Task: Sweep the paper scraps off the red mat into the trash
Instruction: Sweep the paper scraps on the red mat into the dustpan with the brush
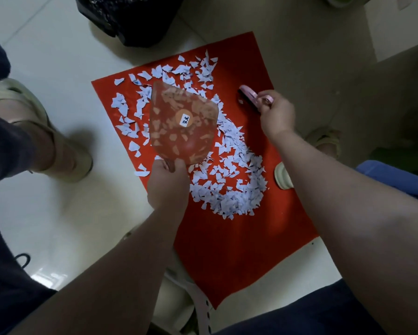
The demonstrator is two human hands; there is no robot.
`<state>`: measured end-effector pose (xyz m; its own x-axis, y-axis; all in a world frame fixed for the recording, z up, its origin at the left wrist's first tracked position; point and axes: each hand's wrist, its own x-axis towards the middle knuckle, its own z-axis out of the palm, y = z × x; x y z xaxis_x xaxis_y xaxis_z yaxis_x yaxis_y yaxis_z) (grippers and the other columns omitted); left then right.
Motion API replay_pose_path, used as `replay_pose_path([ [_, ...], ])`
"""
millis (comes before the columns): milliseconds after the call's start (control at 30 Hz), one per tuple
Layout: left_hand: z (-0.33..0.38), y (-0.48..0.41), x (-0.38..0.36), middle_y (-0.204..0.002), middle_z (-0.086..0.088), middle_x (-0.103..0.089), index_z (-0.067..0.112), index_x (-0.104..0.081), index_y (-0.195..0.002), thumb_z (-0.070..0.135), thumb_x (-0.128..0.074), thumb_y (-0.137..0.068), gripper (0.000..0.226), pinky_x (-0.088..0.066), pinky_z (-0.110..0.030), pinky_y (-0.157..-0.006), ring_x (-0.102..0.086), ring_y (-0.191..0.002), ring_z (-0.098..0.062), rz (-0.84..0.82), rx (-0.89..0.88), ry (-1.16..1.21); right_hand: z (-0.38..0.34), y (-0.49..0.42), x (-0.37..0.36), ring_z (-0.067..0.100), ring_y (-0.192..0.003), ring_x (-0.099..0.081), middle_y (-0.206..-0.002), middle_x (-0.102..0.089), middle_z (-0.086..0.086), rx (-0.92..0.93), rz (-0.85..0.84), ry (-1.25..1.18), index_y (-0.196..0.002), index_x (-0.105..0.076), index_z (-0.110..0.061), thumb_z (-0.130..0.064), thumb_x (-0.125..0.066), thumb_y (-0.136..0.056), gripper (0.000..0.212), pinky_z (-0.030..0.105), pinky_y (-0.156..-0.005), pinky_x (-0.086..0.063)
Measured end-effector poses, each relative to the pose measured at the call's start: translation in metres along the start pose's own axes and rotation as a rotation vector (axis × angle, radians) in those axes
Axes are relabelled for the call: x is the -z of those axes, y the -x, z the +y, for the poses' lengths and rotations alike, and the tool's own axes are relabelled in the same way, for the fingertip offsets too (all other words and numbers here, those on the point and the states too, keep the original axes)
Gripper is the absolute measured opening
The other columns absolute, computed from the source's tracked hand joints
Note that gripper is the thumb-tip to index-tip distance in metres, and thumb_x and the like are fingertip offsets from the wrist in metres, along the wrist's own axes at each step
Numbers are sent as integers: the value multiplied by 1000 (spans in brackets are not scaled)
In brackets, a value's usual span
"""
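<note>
A red mat (239,250) lies on the pale floor, strewn with several white paper scraps (234,187) from its far edge to its middle. My left hand (168,183) grips the handle of a see-through pinkish dustpan (182,124) with a round orange sticker, held over the scraps on the mat's left part. My right hand (276,114) grips a small pink brush (251,96) at the mat's right side, its head touching the mat. A black trash bag (130,18) stands beyond the mat's far left corner.
Another person's sandalled foot (41,131) and dark trouser leg stand on the floor to the left. My own sandals show at the mat's right edge (283,176) and further right (326,141). A white plastic stool (198,308) sits below me. A pale cabinet (396,27) rises at far right.
</note>
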<state>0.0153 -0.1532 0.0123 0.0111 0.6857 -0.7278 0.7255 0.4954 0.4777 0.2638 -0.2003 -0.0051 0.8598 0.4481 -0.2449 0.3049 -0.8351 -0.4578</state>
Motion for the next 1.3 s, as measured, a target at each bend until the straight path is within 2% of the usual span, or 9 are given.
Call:
replay_pose_path([
  [167, 2, -2, 0, -71, 5, -48, 17, -44, -82, 34, -48, -96, 22, -33, -27, -58, -43, -62, -9, 13, 20, 11, -8, 1, -9, 22, -90, -63, -93, -65, -2, -34, -164, -108, -104, -65, -32, -33, -55, -94, 15, 33, -76, -48],
  [300, 3, 0, -3, -73, 3, -50, 15, -47, -85, 34, -49, -96, 22, -35, -26, -57, -44, -65, -11, -2, 10, 57, -4, 13, -5, 16, -91, -59, -94, -63, -7, 35, -217, -106, -102, -66, -28, -38, -55, -94, 17, 32, -81, -46],
  [433, 6, 1, -2, -73, 4, -50, 14, -48, -89, 33, -48, -98, 21, -33, -24, -56, -45, -65, -11, -2, 18, 57, -2, 11, 1, 17, -91, -63, -96, -68, -5, 22, -122, -141, -99, -67, -28, -40, -54, -94, 18, 37, -82, -53],
  [567, 5, -3, 2, -72, 5, -50, 14, -48, -87, 35, -48, -97, 23, -36, -29, -68, -44, -64, -8, 27, 26, 39, -15, -2, -2, 16, -90, -63, -98, -69, 0, -76, 27, -176, -101, -65, -19, -44, -55, -93, 28, 28, -78, -49],
  [700, 3, -6, 2, -75, 4, -53, 13, -51, -91, 38, -46, -98, 26, -37, -30, -71, -46, -66, -7, 38, 34, 47, -23, -9, -15, 21, -95, -64, -100, -68, 2, -192, 14, -233, -104, -64, -19, -43, -54, -93, 28, 36, -88, -52],
  [833, 3, -6, 0, -75, 5, -53, 14, -51, -92, 38, -47, -98, 26, -37, -28, -66, -47, -66, -9, 29, 41, 54, -27, 3, -17, 17, -81, -60, -89, -64, -2, -111, -50, -73, -104, -66, -17, -33, -53, -92, 24, 28, -72, -48],
  [967, 4, -4, 1, -75, 6, -52, 13, -51, -93, 37, -47, -98, 25, -33, -23, -58, -46, -65, -9, 39, 53, 53, -29, 6, -14, 8, -61, -54, -78, -63, -6, -37, 21, -56, -96, -68, -19, -29, -51, -91, 20, 24, -56, -42],
  [1133, 6, -8, 3, -76, 5, -54, 12, -54, -94, 38, -48, -98, 27, -38, -29, -70, -47, -66, -8, 63, 62, 88, -47, -18, -25, 12, -68, -58, -87, -69, -5, -112, 86, -212, -96, -70, -28, -40, -52, -88, 23, 26, -63, -44],
  [1300, 8, -15, 1, -77, 4, -55, 10, -56, -96, 39, -50, -96, 29, -38, -28, -65, -48, -67, -8, 85, 89, 133, -52, -22, -34, 12, -67, -55, -78, -63, -5, -130, -38, -141, -98, -72, -20, -31, -54, -87, 24, 21, -60, -39],
])
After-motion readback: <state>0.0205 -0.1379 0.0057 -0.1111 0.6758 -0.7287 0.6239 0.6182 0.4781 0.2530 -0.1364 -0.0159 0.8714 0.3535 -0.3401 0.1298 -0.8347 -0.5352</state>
